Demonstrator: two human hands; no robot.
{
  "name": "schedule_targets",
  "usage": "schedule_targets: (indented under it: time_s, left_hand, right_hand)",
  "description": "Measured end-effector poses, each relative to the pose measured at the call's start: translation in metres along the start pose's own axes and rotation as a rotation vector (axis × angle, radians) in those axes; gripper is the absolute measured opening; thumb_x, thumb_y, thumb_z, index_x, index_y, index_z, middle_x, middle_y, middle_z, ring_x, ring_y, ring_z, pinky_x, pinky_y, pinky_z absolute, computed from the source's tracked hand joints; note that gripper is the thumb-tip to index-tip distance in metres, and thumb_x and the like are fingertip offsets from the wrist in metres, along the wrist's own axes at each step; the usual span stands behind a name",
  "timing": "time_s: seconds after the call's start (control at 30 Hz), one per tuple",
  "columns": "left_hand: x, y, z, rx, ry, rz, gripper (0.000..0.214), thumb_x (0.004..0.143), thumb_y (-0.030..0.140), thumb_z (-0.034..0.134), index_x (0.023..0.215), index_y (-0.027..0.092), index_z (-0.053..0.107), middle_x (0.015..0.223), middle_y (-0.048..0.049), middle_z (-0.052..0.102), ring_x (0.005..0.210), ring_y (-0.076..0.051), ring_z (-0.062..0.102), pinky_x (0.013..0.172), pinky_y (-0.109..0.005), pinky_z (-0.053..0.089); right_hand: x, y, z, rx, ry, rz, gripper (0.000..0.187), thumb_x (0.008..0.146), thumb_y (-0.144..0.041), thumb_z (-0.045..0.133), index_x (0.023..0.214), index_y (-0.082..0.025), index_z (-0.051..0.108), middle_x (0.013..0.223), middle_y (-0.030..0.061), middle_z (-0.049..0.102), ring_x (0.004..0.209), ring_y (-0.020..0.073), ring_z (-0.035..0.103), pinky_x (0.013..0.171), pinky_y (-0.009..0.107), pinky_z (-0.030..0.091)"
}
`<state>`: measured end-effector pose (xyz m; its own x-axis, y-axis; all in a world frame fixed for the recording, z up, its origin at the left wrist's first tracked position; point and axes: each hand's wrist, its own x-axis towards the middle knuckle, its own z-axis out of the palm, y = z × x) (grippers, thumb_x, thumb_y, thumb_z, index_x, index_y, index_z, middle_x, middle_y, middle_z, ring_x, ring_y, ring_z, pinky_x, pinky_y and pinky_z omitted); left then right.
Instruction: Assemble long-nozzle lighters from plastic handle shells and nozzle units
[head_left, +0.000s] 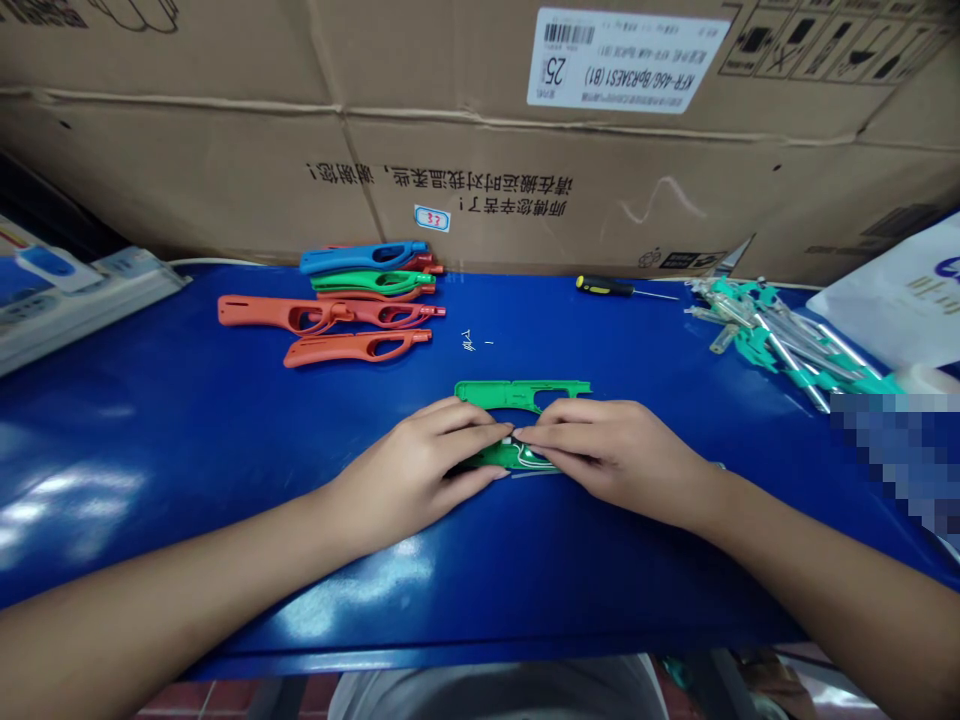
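Wired green casing (491, 456), inside up, long axis left to right, hands (424, 455) (637, 455) gripping it

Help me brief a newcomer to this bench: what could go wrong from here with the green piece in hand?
The white wires lie loosely curved in the near green half, close to the fingers of the right hand, so one might get snagged or shifted.

The far green half lies just beyond the left hand and right hand; a knuckle could nudge it.
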<state>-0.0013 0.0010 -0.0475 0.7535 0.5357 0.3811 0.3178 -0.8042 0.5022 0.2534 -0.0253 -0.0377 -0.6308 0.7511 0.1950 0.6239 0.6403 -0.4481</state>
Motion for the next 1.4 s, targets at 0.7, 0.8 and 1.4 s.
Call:
schedule_targets:
  time_s: [0.7, 0.8, 1.4]
  left_hand:
    - [0.000, -0.004, -0.001, -0.024, -0.027, 0.018, 0.032, 0.097, 0.022, 0.066, 0.127, 0.012, 0.065, 0.112, -0.0098, 0.073, 0.101, -0.020, 0.067, 0.092, -0.034, 0.055]
    - [-0.001, -0.004, -0.001, -0.027, -0.024, 0.023, 0.032, 0.097, 0.022, 0.067, 0.127, 0.012, 0.065, 0.112, -0.0094, 0.073, 0.100, -0.020, 0.067, 0.090, -0.034, 0.055]
    - [-0.002, -0.004, -0.002, -0.002, -0.056, 0.031, 0.034, 0.096, 0.024, 0.068, 0.128, 0.016, 0.063, 0.110, -0.0075, 0.073, 0.099, -0.022, 0.063, 0.089, -0.039, 0.052]
  right_hand:
    - [-0.003, 0.006, -0.001, -0.177, 0.006, -0.097, 0.028, 0.101, -0.019, 0.053, 0.120, -0.024, 0.074, 0.106, 0.0003, 0.074, 0.079, 0.0141, 0.069, 0.064, 0.028, 0.043]
    - [-0.003, 0.007, -0.002, -0.185, -0.010, -0.106, 0.029, 0.102, -0.021, 0.052, 0.122, -0.024, 0.073, 0.107, 0.0009, 0.074, 0.080, 0.0142, 0.068, 0.063, 0.028, 0.043]
    - [-0.002, 0.005, -0.007, -0.304, -0.103, -0.210, 0.030, 0.106, -0.022, 0.045, 0.121, -0.020, 0.071, 0.097, 0.0018, 0.071, 0.070, 0.0132, 0.060, 0.058, 0.029, 0.035]
